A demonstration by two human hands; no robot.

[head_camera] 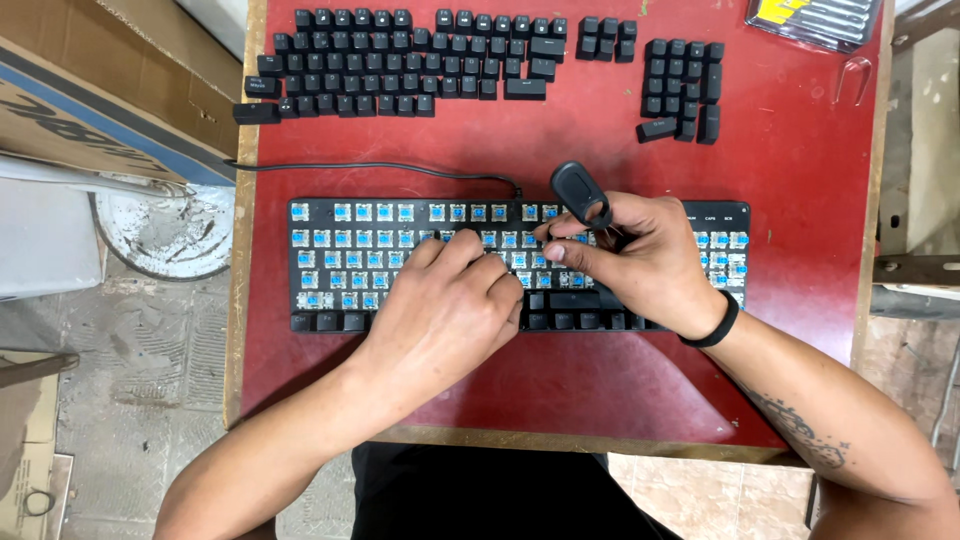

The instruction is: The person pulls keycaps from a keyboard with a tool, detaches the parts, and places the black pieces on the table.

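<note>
Your arms are bare; a black band (pixel 722 322) circles your right wrist, a dark tattoo (pixel 800 428) marks that forearm.

Black keyboard (pixel 320 322) flat on table, most caps off, blue switches exposed.

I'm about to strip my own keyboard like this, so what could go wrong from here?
The right hand holds a keycap puller over bare blue switches; a tilted pull might bend a switch stem. The left hand presses down on the keyboard, so it could lean on those exposed switches. The loose keycaps lie near the table's far edge, and a tug on the cable could knock some off.
</note>
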